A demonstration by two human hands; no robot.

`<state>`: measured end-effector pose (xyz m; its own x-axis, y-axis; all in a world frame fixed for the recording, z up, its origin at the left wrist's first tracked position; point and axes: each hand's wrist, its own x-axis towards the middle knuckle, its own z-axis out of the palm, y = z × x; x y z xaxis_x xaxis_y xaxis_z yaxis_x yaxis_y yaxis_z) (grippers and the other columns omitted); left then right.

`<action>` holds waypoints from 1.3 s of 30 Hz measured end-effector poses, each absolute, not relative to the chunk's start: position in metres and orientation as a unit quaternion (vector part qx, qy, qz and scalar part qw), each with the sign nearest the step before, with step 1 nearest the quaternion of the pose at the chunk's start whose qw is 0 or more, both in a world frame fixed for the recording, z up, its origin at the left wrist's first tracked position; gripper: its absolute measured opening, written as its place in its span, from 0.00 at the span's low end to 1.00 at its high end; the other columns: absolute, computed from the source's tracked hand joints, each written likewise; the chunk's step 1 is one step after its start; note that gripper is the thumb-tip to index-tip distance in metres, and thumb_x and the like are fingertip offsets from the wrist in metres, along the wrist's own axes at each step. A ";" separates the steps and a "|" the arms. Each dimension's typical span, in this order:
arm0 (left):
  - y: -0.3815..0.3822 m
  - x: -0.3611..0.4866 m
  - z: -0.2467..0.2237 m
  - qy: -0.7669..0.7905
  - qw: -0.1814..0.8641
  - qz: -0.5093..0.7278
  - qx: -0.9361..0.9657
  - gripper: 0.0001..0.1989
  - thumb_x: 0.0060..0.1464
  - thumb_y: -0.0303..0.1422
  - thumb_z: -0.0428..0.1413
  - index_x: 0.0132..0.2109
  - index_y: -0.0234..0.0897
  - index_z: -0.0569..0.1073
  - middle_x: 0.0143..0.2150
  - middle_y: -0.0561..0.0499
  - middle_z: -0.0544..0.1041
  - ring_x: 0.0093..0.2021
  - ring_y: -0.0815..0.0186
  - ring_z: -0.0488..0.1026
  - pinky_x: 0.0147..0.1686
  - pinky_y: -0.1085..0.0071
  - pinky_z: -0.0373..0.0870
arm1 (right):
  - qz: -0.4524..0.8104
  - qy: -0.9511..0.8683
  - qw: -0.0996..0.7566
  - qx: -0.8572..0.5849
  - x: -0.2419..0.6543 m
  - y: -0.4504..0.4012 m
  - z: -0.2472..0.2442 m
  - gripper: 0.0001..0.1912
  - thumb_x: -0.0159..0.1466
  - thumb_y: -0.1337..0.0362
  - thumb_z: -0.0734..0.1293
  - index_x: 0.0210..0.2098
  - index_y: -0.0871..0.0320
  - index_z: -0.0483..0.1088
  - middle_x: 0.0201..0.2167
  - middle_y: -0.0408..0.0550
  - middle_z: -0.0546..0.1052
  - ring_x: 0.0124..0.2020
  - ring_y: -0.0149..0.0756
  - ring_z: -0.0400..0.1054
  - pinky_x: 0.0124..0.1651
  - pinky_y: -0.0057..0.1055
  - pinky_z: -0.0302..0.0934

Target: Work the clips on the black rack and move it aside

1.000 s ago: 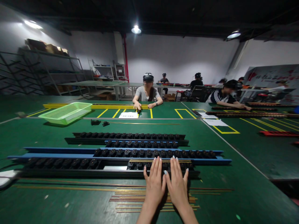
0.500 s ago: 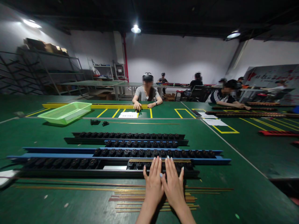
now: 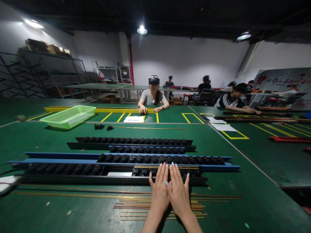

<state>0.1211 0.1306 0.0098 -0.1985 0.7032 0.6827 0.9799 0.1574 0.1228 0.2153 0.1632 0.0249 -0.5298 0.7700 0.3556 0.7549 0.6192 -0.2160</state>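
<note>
Side by side, my left hand [image 3: 160,187] and my right hand [image 3: 179,191] lie flat with fingers stretched forward, the right thumb against the left hand. Their fingertips reach over the nearest black channel [image 3: 73,179], which holds a row of black blocks [image 3: 51,169] and a pale plate [image 3: 119,174]. Thin brass rods [image 3: 143,167] lie lengthwise on the blocks there, under or just at my fingertips. Whether the fingers press on them I cannot tell. Below my palms and wrists, more brass and copper-coloured rods [image 3: 136,204] are spread on the green table.
Behind stand a blue channel [image 3: 60,161] and a farther black channel [image 3: 131,148], both with black blocks. A green basket [image 3: 68,117] sits at the back left, near small black parts [image 3: 99,126]. A co-worker [image 3: 153,94] sits opposite; a white object [image 3: 8,184] lies at left.
My right hand has shifted slightly left, closer against my left hand. The left hand and the rods look unchanged.
</note>
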 end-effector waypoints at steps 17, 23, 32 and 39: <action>0.122 0.112 0.019 -0.746 0.234 -0.313 -0.540 0.29 0.61 0.32 0.43 0.68 0.40 0.46 0.64 0.47 0.63 0.64 0.65 0.59 0.64 0.55 0.24 | 0.020 -0.856 0.246 -0.454 0.211 0.161 0.024 0.30 0.70 0.51 0.46 0.67 0.52 0.39 0.67 0.48 0.52 0.68 0.39 0.44 0.66 0.57 0.32; 0.122 0.110 0.019 -0.742 0.230 -0.324 -0.540 0.30 0.61 0.32 0.43 0.68 0.41 0.45 0.64 0.47 0.63 0.63 0.64 0.59 0.64 0.55 0.26 | 0.020 -0.856 0.244 -0.454 0.211 0.162 0.023 0.30 0.70 0.51 0.47 0.68 0.52 0.38 0.67 0.48 0.51 0.68 0.40 0.44 0.66 0.58 0.33; 0.117 0.086 0.014 -0.782 0.239 -0.311 -0.485 0.30 0.62 0.33 0.45 0.68 0.44 0.44 0.64 0.44 0.64 0.62 0.60 0.62 0.63 0.48 0.28 | -0.013 -0.860 0.251 -0.443 0.211 0.165 0.013 0.32 0.69 0.54 0.48 0.68 0.52 0.29 0.68 0.48 0.50 0.68 0.41 0.44 0.65 0.60 0.36; 0.117 0.088 0.015 -0.793 0.232 -0.310 -0.470 0.28 0.62 0.32 0.44 0.67 0.44 0.46 0.65 0.44 0.62 0.63 0.60 0.60 0.63 0.47 0.31 | -0.030 -0.857 0.260 -0.443 0.210 0.166 0.010 0.33 0.69 0.56 0.49 0.68 0.53 0.29 0.67 0.49 0.51 0.68 0.40 0.44 0.65 0.59 0.36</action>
